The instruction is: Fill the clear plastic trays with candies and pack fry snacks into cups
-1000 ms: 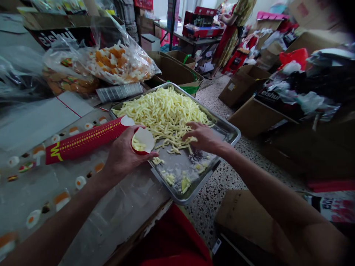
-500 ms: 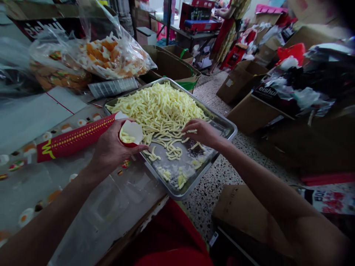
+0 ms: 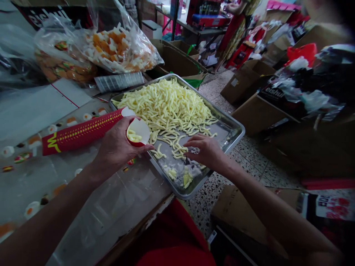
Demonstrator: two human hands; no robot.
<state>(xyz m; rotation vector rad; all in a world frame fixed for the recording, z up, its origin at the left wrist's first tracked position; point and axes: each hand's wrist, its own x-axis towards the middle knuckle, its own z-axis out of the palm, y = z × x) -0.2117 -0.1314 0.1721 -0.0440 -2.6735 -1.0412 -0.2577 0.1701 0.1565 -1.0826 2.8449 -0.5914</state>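
My left hand (image 3: 119, 142) is wrapped round a small red french fry box (image 3: 140, 130) with a white inside; a few pale yellow fry-shaped strips lie in it. Behind that hand, a long stack of nested red fry boxes (image 3: 83, 132) with yellow marks rests on the table. A metal tray (image 3: 234, 129) bears a heap of the same pale strips (image 3: 169, 101), thinning towards me. Over the tray's near part, my right hand (image 3: 206, 151) has its fingers curved and apart, the tips at a few loose strips (image 3: 179, 147). I cannot make out anything held in it.
Clear bags of small orange-and-white pieces (image 3: 113, 48) and burger-like pieces (image 3: 65, 66) stand at the back left. Cardboard boxes (image 3: 246, 79) crowd the floor on the right. A person (image 3: 235, 22) stands at the far back beside a red machine (image 3: 210, 20).
My right hand has come nearer and slightly left over the tray, down to the loose strips. My left hand still holds the fry box. The whole view has shifted a little.
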